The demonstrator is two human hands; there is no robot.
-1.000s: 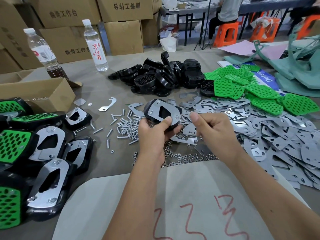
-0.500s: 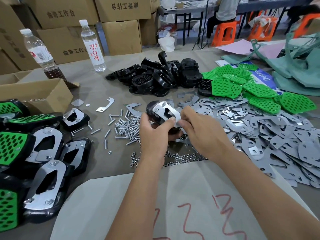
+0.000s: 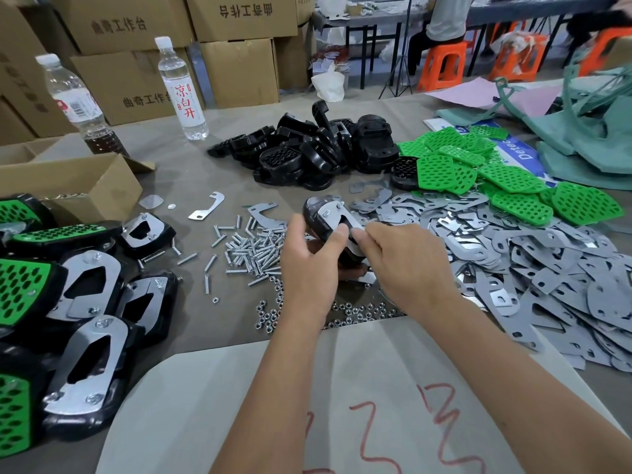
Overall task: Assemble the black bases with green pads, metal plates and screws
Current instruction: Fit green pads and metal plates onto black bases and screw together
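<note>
Black oval plastic base (image 3: 316, 213) with silver cut-out metal plate (image 3: 333, 217) held above tabletop (image 3: 219, 179), gripped in my left hand (image 3: 307, 254). Right hand (image 3: 407, 265) pinching plate edge. Risk: plate shifts off holes, loose screw (image 3: 340, 204) drops into steel screw pile (image 3: 253, 248).

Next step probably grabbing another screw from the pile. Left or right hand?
Left, probably. The screw pile lies directly beside the left hand, but that hand grips the black base. The right hand pinches at the metal plate and sits farther from the screws, nearer the loose plates.
</note>
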